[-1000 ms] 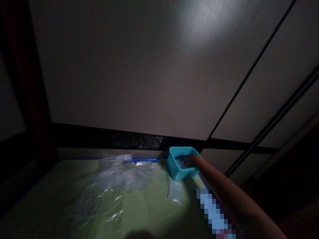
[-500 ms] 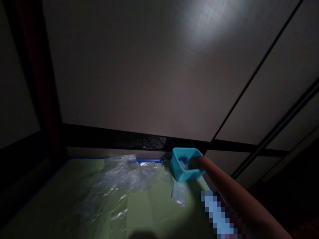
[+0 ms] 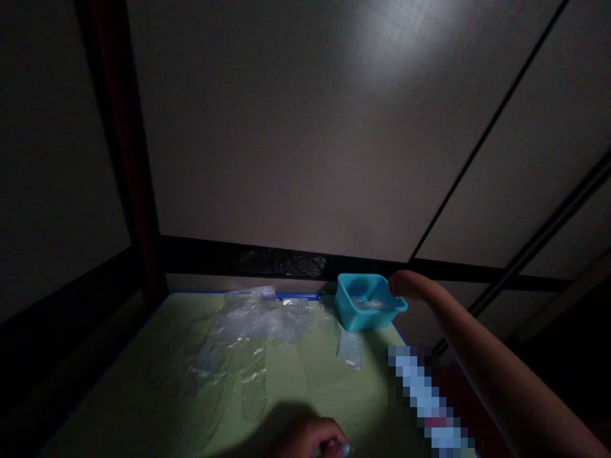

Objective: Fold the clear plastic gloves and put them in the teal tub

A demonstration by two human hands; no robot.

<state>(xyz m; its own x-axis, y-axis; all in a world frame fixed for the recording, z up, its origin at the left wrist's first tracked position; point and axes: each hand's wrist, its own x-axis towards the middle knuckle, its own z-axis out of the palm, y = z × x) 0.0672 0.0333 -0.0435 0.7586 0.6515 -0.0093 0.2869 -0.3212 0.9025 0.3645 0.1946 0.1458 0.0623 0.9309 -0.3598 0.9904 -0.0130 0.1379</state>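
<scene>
At the right rim of a turquoise plastic basket is my right hand, its fingers curled together. Whether they hold anything is hidden. Some clear plastic lies inside the basket. My left hand comes in at the bottom edge, closed, with a small pale bit showing at its fingertips; its kind cannot be made out. A small clear plastic packet lies on the green tabletop in front of the basket. To its left, crumpled clear plastic bags are spread in a loose heap.
The pale green tabletop has a blue edge. A blue rod-like thing lies along its back edge. Behind stands a grey panel wall, with crinkled plastic in the dark gap beneath it. A pixelated strip covers the right side.
My right hand has lifted out of the basket to its right rim. My left hand has come into view at the bottom. The view has shifted slightly.
</scene>
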